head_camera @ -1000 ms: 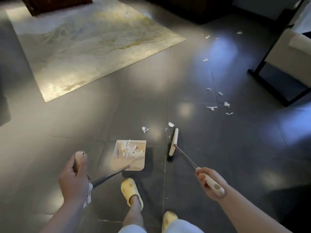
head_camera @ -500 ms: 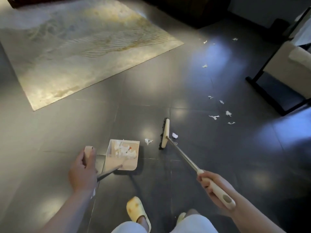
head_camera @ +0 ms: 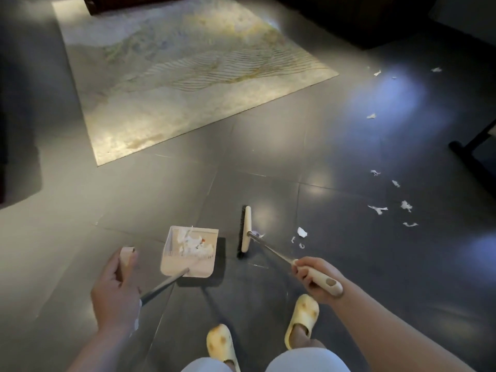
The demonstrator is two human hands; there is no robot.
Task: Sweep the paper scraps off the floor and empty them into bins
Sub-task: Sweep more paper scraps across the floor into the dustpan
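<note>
Three scraps (head_camera: 301, 232) beside broom head (head_camera: 245, 229) (right side).

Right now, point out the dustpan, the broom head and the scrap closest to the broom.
dustpan (head_camera: 206, 268): head view, bare front of its tray.
broom head (head_camera: 246, 229): head view, middle of its cream back.
nearest scrap (head_camera: 302, 232): head view, centre of the white piece right of the broom.

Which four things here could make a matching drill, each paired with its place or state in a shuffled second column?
Things:
1. dustpan
2. broom head
3. rug
4. yellow slippers

Places or states:
A. worn on the person's feet
B. spread on the floor, upper left
C. holds white paper scraps, handle in the left hand
D. just right of the dustpan, bristles facing it

Pairs: 1-C, 2-D, 3-B, 4-A
</note>
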